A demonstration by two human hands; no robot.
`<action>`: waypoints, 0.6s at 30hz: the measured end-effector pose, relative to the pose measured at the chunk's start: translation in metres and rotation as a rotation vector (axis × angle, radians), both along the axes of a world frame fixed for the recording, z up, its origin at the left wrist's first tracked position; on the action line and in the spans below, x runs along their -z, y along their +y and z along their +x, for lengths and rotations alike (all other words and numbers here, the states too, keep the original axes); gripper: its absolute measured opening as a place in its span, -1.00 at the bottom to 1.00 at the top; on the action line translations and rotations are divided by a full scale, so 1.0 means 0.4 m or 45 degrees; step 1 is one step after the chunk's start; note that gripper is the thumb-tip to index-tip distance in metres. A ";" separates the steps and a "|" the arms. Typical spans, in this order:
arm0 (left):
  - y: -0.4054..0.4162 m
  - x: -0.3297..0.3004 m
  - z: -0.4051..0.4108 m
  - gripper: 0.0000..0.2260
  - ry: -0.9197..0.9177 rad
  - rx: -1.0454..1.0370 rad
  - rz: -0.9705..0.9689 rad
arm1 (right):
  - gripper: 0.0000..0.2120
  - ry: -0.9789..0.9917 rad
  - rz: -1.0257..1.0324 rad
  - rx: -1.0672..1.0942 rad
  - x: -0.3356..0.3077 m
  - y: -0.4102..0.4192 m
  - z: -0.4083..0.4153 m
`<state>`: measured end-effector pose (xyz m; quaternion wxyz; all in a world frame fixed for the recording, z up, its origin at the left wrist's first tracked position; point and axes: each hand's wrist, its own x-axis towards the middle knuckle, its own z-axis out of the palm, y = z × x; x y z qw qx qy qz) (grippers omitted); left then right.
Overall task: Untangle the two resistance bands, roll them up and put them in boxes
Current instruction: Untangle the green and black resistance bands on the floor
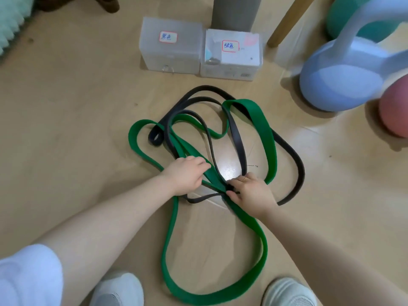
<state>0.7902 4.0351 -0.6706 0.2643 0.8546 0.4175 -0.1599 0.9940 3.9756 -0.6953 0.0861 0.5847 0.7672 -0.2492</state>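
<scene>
Head cam: I see a tan wood floor (66,129). Green band (268,138) & black band (293,155) lie tangled mid-floor. Left hand (185,175) curled over green strands; right hand (251,193) pinches the black/green crossing. Two labelled boxes (172,47) sit beyond, blue kettlebell (344,82) at right.

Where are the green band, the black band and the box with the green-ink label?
green band (270,138): head view, wide upright stretch at right.
black band (295,160): head view, outer curve at right.
box with the green-ink label (247,60): head view, bare lid.
</scene>
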 end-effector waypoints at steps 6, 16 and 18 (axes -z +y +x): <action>-0.046 -0.013 -0.012 -0.50 0.039 0.073 -0.052 | -0.80 0.001 -0.132 0.227 -0.031 -0.037 -0.064; -0.122 0.010 -0.078 -0.68 0.253 0.410 0.162 | -0.84 0.763 -0.365 0.963 -0.194 0.027 -0.059; -0.132 0.012 -0.083 -0.66 0.305 0.499 0.244 | -0.86 0.612 -0.246 0.919 -0.212 0.026 -0.024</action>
